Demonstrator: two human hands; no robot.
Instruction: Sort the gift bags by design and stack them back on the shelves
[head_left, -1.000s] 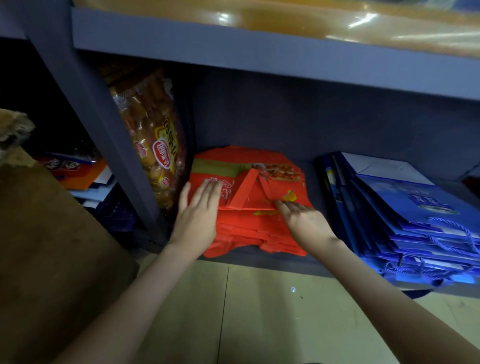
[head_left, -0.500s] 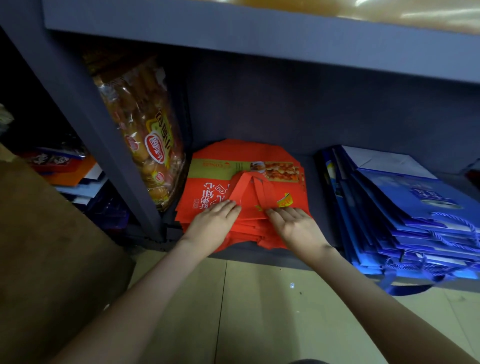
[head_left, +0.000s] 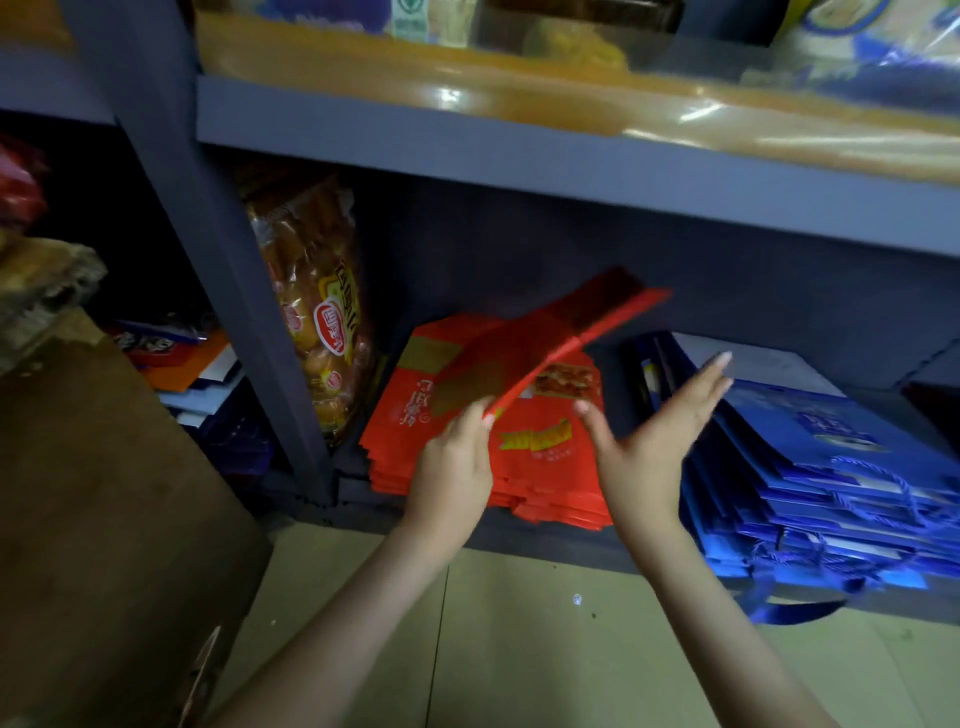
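Note:
A stack of flat red gift bags (head_left: 550, 467) lies on the bottom shelf (head_left: 545, 545). My left hand (head_left: 457, 462) pinches the near corner of one red bag (head_left: 561, 338) and holds it tilted up above the stack, its far end blurred. My right hand (head_left: 654, 426) hovers just right of the red stack with straight fingers, touching nothing. A stack of blue gift bags (head_left: 831, 467) with cord handles lies on the same shelf to the right.
A bag of packaged buns (head_left: 317, 317) stands left of the red stack against the grey upright (head_left: 228, 291). A brown cardboard box (head_left: 104, 519) fills the left foreground. More flat bags (head_left: 182, 364) lie behind it. Wrapped goods (head_left: 519, 88) sit on the shelf above.
Both hands were pressing flat on the red stack. Now my left hand has lifted the top red bag up at an angle, and my right hand has come off the stack and moved right.

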